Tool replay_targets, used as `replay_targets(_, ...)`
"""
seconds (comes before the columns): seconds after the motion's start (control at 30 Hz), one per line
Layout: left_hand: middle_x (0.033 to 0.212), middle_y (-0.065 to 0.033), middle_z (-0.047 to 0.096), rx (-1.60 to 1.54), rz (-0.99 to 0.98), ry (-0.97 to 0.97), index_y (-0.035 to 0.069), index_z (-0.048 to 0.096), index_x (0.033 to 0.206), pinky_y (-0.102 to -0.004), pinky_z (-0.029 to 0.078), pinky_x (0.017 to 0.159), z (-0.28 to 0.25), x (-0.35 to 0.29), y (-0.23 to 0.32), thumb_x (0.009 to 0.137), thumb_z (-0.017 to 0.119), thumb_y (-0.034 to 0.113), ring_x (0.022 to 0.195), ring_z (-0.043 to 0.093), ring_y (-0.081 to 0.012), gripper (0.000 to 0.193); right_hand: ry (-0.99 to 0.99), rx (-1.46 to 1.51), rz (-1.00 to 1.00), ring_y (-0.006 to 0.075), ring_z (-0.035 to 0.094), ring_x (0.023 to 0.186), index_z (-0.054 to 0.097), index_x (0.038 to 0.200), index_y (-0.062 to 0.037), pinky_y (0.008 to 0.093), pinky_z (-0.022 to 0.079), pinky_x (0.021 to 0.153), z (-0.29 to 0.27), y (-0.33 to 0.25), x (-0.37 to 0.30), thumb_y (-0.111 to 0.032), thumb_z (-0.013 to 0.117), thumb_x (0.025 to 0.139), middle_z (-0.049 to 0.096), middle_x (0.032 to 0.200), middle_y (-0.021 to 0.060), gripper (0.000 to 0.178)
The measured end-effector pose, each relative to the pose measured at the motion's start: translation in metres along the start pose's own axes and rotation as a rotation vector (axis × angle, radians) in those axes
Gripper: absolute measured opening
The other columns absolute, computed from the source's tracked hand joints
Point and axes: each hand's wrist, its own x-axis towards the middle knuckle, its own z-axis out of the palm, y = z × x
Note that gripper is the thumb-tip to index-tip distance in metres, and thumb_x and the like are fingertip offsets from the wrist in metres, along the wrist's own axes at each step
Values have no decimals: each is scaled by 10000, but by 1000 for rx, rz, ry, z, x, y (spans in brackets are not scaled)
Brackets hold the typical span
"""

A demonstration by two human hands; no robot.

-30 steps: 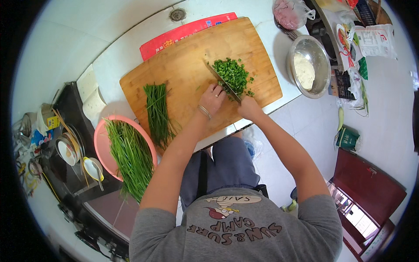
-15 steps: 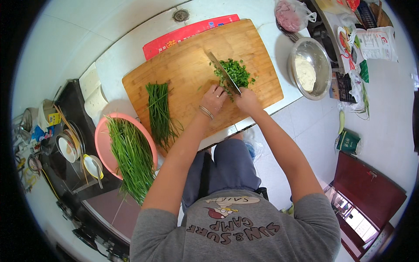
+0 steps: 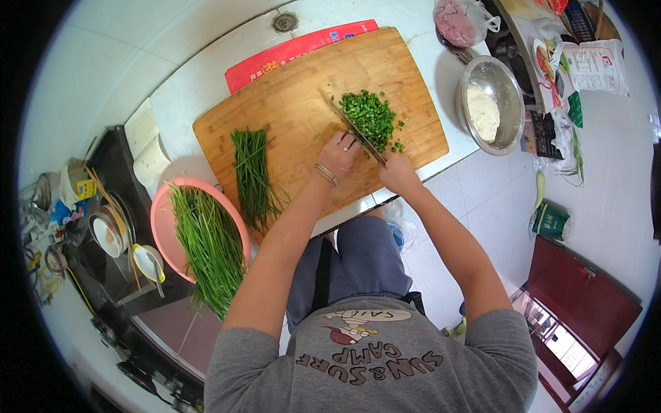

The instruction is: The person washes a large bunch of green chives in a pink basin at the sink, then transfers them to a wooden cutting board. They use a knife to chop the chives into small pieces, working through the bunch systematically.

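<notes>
My right hand (image 3: 399,173) is closed round the handle of a kitchen knife (image 3: 352,126), its blade slanting up and left across the cutting board (image 3: 303,103). Curled fingers of my left hand (image 3: 339,155) press down close beside the blade, on garlic chives that the hand mostly hides. Finely chopped chives (image 3: 372,115) lie in a heap right of the blade. A bundle of whole garlic chives (image 3: 251,175) rests on the board's left side, well apart from the left hand.
Left of the board stands a pink basin (image 3: 160,219) heaped with long chives (image 3: 210,248), some hanging over its rim. A metal bowl (image 3: 513,110) with pale dough (image 3: 482,113) sits at the right counter edge. Behind it lies a plastic bag of pinkish meat (image 3: 457,22). A red box (image 3: 296,54) shows behind the board.
My right hand has moved slightly right and down, and the knife blade has come lower against the board. My left hand stays almost in place.
</notes>
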Motion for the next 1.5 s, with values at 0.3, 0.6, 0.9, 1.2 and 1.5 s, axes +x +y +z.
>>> replay_targets(0.3, 945, -121, 574, 4, -12, -17, 30, 607, 900, -340, 479, 811, -3, 4, 1, 711, 581, 67, 931, 531, -289, 194, -192, -88, -63, 440, 596, 877, 599, 822, 112, 464, 482, 797, -2, -13, 36, -117, 505, 729, 602, 882, 319, 265)
replay_targets(0.6, 939, -129, 576, -2, -46, 24, 44, 600, 855, -360, 489, 771, 5, 2, 4, 690, 605, 73, 904, 542, -301, 167, -73, -45, -23, 439, 593, 841, 609, 867, 53, 466, 485, 758, 20, 6, 29, -75, 496, 704, 604, 853, 304, 236)
replay_targets(0.9, 960, -128, 579, 22, -38, 31, 38, 612, 871, -351, 489, 794, 6, -1, 3, 710, 568, 75, 953, 534, -298, 171, -148, -93, 122, 418, 602, 883, 619, 833, 84, 444, 493, 782, -4, -14, 7, -114, 528, 712, 602, 922, 308, 250)
replay_targets(1.2, 968, -129, 564, 15, 24, -20, 36, 602, 860, -346, 492, 815, 0, -5, 0, 705, 565, 80, 994, 529, -306, 165, -61, -54, -17, 438, 597, 881, 614, 816, 70, 470, 484, 797, 14, 0, 22, -103, 514, 726, 608, 891, 307, 219)
replay_targets(1.5, 961, -126, 561, 33, 77, 7, 26, 595, 858, -340, 494, 812, -2, -3, 0, 709, 577, 82, 991, 532, -293, 160, 62, 45, -13, 460, 583, 863, 606, 843, 56, 496, 472, 775, 5, 3, 18, -127, 507, 752, 600, 865, 315, 227)
